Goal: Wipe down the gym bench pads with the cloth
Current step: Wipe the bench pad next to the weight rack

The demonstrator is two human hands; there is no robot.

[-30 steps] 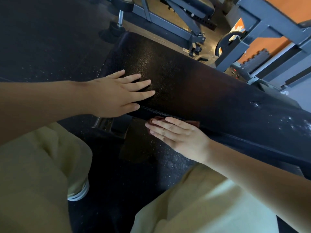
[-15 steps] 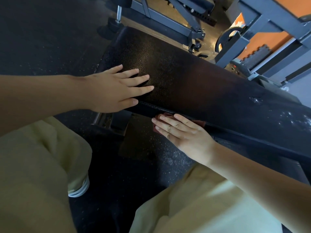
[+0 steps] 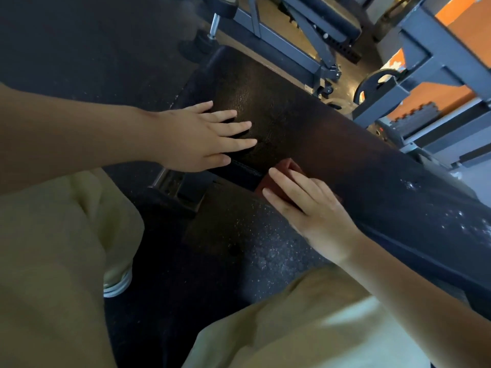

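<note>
Grey steel frames [image 3: 289, 49] of other machines crowd the far side of the bench pad [image 3: 305, 134]; speckled rubber floor [image 3: 239, 235] lies on your side. The black pad's long axis runs from upper left to lower right. Your left hand [image 3: 196, 139] lies flat on top, fingers spread. Your right hand [image 3: 313, 208], fingers straight, presses the reddish cloth [image 3: 288, 167] over the pad's near edge.

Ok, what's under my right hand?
A reddish cloth, pressed against the near edge of the bench pad. The right hand covers most of it; the rest is hidden.
</note>
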